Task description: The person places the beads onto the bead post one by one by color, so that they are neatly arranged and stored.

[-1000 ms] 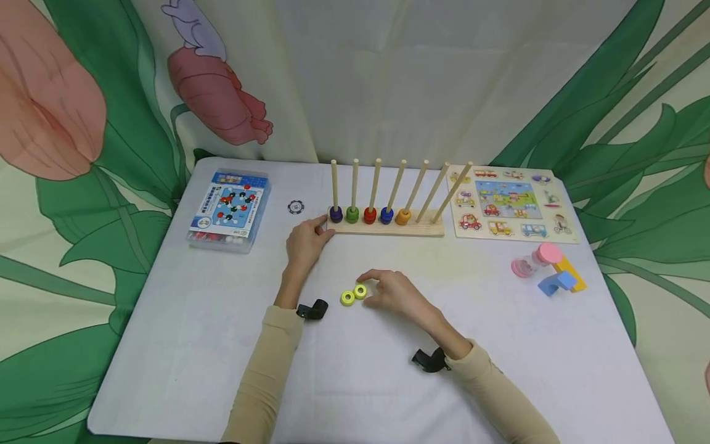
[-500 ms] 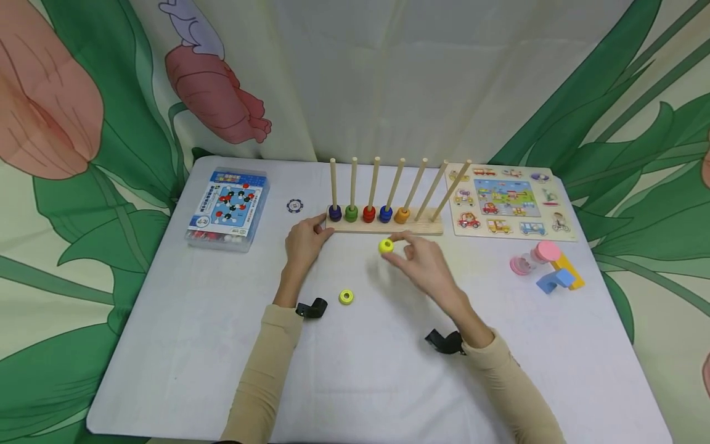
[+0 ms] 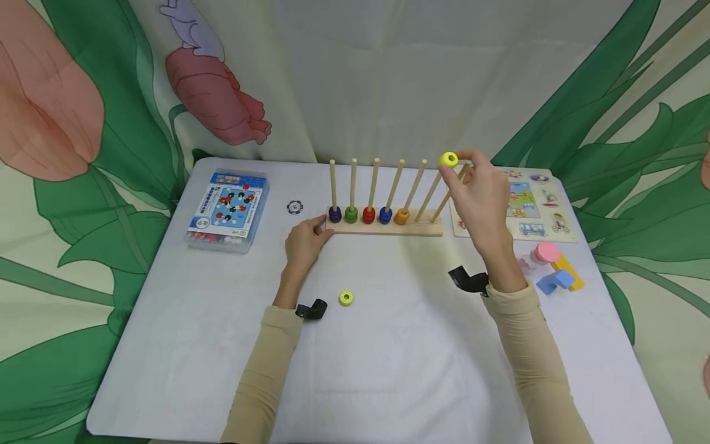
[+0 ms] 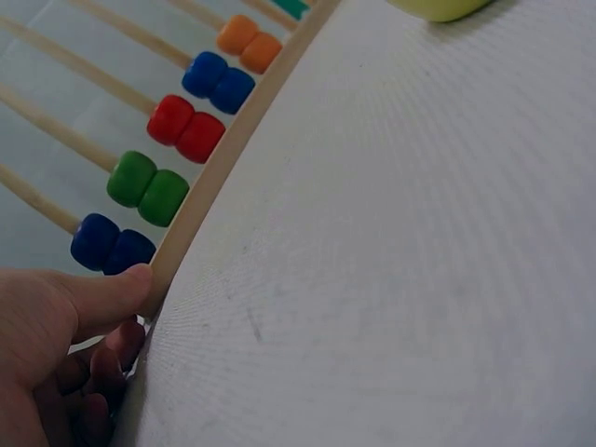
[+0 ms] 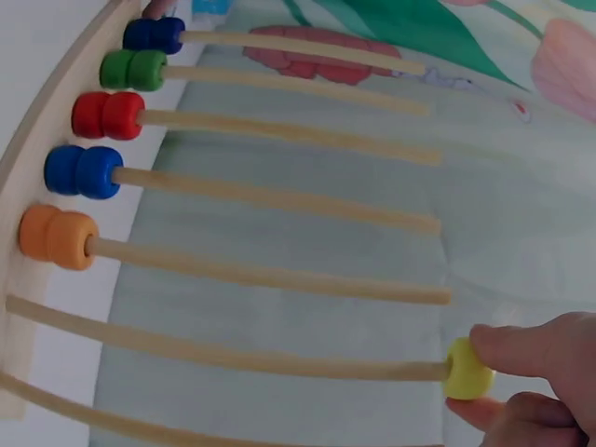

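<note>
A wooden peg rack [image 3: 383, 229] stands on the table with a row of upright pegs. Stacked pairs of beads sit low on the pegs: dark blue, green [image 4: 146, 189], red [image 5: 108, 115], blue and orange [image 5: 58, 237]. The two rightmost pegs bear no beads. My left hand [image 3: 304, 246] grips the rack's left end, thumb along the top and fingers curled below. Between thumb and finger my right hand [image 3: 481, 200] pinches a yellow bead [image 5: 468, 370], right at the tip of the sixth peg. Another yellow bead [image 3: 346, 298] lies on the table in front of the rack.
Behind the right hand lies a picture puzzle board [image 3: 549, 216], partly covered. Pink, blue [image 3: 556, 281] and yellow toys sit to its front. A plastic box [image 3: 227, 213] and a small round chip [image 3: 294, 207] are on the left. A curtain hangs behind the table.
My right hand has picked up one yellow bead from the table and carried it up and right to the sixth peg's tip. My left hand has stayed at the rack's end.
</note>
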Demonstrator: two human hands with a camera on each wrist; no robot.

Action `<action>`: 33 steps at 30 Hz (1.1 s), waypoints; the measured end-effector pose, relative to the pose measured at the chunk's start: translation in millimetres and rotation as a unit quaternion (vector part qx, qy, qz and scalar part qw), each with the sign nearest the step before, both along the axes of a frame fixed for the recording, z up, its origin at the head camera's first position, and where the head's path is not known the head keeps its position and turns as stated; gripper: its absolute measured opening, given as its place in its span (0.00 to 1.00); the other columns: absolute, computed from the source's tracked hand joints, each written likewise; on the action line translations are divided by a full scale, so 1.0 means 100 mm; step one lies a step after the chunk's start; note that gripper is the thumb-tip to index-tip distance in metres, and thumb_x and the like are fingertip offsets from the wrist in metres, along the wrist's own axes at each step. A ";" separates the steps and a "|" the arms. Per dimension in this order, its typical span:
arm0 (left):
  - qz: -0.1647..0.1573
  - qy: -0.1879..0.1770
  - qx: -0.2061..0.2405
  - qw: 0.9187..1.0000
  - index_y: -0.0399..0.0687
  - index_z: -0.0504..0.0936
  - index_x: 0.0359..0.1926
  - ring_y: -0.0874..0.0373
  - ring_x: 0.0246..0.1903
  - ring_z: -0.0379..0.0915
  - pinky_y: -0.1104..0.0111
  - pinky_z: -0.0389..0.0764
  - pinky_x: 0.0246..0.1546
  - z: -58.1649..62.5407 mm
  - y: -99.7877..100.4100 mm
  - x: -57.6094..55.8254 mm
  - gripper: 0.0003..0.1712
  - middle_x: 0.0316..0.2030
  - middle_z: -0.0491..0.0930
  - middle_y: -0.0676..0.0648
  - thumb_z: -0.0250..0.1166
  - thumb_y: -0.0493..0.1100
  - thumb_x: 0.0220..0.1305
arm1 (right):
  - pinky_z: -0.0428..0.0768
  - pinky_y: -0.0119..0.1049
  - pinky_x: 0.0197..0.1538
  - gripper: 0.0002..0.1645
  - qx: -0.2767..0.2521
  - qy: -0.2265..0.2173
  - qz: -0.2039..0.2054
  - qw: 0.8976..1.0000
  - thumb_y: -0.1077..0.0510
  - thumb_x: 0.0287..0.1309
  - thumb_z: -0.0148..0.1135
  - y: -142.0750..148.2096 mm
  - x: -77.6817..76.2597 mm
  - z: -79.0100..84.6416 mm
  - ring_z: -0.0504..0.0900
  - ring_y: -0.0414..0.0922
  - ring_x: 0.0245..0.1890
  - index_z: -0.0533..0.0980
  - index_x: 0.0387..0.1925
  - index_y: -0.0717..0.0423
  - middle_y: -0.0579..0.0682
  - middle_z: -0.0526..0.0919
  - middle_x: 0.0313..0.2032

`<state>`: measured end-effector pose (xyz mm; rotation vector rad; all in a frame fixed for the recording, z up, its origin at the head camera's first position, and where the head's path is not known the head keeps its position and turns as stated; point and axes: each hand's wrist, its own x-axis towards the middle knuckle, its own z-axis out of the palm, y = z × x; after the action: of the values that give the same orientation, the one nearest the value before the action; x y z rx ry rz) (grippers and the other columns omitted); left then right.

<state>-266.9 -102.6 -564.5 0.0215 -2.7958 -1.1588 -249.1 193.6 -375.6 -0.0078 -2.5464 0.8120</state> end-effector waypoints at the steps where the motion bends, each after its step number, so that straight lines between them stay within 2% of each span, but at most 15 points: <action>1: -0.004 0.000 0.000 1.000 0.48 0.78 0.58 0.57 0.17 0.65 0.65 0.63 0.19 0.00 0.01 0.00 0.28 0.21 0.74 0.51 0.68 0.53 0.59 | 0.61 0.38 0.18 0.32 0.002 -0.007 -0.005 1.000 0.37 0.61 0.56 0.00 -0.01 -0.01 0.66 0.46 0.15 0.75 0.56 0.55 0.52 0.72 0.18; 4: -0.009 0.000 0.000 1.000 0.47 0.78 0.58 0.58 0.17 0.65 0.66 0.63 0.18 -0.01 0.02 0.00 0.28 0.21 0.74 0.51 0.67 0.53 0.59 | 0.61 0.39 0.18 0.32 0.004 -0.020 -0.013 1.000 0.37 0.61 0.56 0.00 -0.04 -0.05 0.68 0.47 0.15 0.75 0.56 0.56 0.53 0.74 0.19; 10: 0.005 0.004 -0.004 1.000 0.49 0.79 0.57 0.58 0.17 0.65 0.65 0.63 0.18 -0.02 0.02 0.00 0.27 0.21 0.74 0.52 0.68 0.52 0.58 | 0.61 0.38 0.17 0.32 0.002 -0.025 -0.005 1.000 0.38 0.61 0.56 0.00 -0.07 -0.10 0.66 0.46 0.13 0.74 0.57 0.55 0.52 0.74 0.18; 15: 0.000 -0.001 -0.003 1.000 0.49 0.78 0.58 0.57 0.17 0.65 0.65 0.63 0.18 -0.03 0.01 0.00 0.27 0.21 0.74 0.51 0.68 0.53 0.59 | 0.59 0.37 0.22 0.31 -0.044 0.045 0.018 0.998 0.44 0.60 0.61 -0.07 0.04 -0.25 0.62 0.44 0.14 0.71 0.59 0.55 0.51 0.66 0.15; 18: 0.006 -0.004 -0.008 1.000 0.49 0.78 0.58 0.57 0.17 0.65 0.65 0.63 0.19 -0.04 -0.01 0.01 0.27 0.21 0.74 0.52 0.68 0.53 0.59 | 0.59 0.36 0.24 0.29 -0.064 0.067 0.056 0.994 0.49 0.58 0.65 -0.23 0.16 -0.43 0.62 0.43 0.15 0.71 0.58 0.55 0.48 0.66 0.16; 20: 0.009 -0.006 -0.013 1.000 0.50 0.78 0.58 0.57 0.17 0.65 0.65 0.63 0.19 -0.02 -0.02 0.02 0.27 0.21 0.74 0.52 0.68 0.53 0.59 | 0.60 0.36 0.23 0.28 -0.068 0.036 0.091 0.993 0.52 0.56 0.67 -0.40 0.28 -0.59 0.63 0.43 0.16 0.71 0.57 0.55 0.47 0.67 0.16; 22: 0.009 -0.005 -0.014 1.000 0.49 0.78 0.58 0.57 0.17 0.65 0.65 0.63 0.19 -0.01 -0.02 0.03 0.27 0.22 0.74 0.51 0.68 0.53 0.59 | 0.63 0.35 0.23 0.29 -0.061 -0.029 0.139 0.988 0.52 0.55 0.68 -0.57 0.41 -0.79 0.65 0.41 0.16 0.72 0.57 0.55 0.45 0.68 0.17; 23: 0.008 -0.007 -0.014 1.000 0.49 0.78 0.58 0.57 0.18 0.65 0.65 0.63 0.20 0.00 -0.02 0.03 0.27 0.22 0.74 0.51 0.68 0.53 0.59 | 0.64 0.35 0.22 0.30 -0.051 -0.068 0.169 0.982 0.51 0.54 0.69 -0.65 0.48 -0.91 0.65 0.41 0.16 0.72 0.57 0.54 0.44 0.69 0.18; 26: 0.002 -0.009 -0.016 1.000 0.50 0.78 0.59 0.57 0.18 0.65 0.65 0.64 0.20 0.01 0.00 0.02 0.27 0.22 0.74 0.52 0.67 0.53 0.59 | 0.64 0.34 0.22 0.31 -0.012 -0.188 0.239 0.953 0.48 0.50 0.72 -0.84 0.66 -1.23 0.65 0.39 0.17 0.74 0.55 0.50 0.43 0.70 0.19; 28: -0.001 -0.009 -0.016 1.000 0.50 0.78 0.59 0.57 0.18 0.65 0.65 0.64 0.20 0.02 0.01 0.00 0.27 0.22 0.74 0.52 0.67 0.53 0.60 | 0.64 0.34 0.22 0.32 0.010 -0.240 0.276 0.931 0.46 0.46 0.74 -0.92 0.75 -1.40 0.65 0.39 0.17 0.76 0.53 0.49 0.43 0.70 0.19; 31: -0.003 -0.006 -0.018 1.000 0.50 0.78 0.59 0.57 0.18 0.65 0.65 0.63 0.20 0.02 0.01 -0.01 0.27 0.22 0.74 0.52 0.67 0.53 0.59 | 0.62 0.33 0.21 0.29 0.032 -0.267 0.301 0.915 0.46 0.42 0.76 -0.99 0.83 -1.59 0.65 0.37 0.18 0.78 0.49 0.47 0.41 0.70 0.19; 33: -0.001 -0.005 -0.019 1.000 0.50 0.78 0.58 0.58 0.18 0.65 0.65 0.63 0.20 0.02 0.01 -0.01 0.27 0.22 0.74 0.52 0.67 0.53 0.59 | 0.62 0.32 0.21 0.26 0.039 -0.262 0.307 0.914 0.46 0.43 0.76 -1.01 0.86 -1.65 0.65 0.37 0.18 0.78 0.46 0.46 0.41 0.70 0.19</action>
<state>-268.0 -101.4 -562.7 0.0212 -2.8257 -1.1080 -162.6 92.4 -541.0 0.7290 -3.1383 1.0386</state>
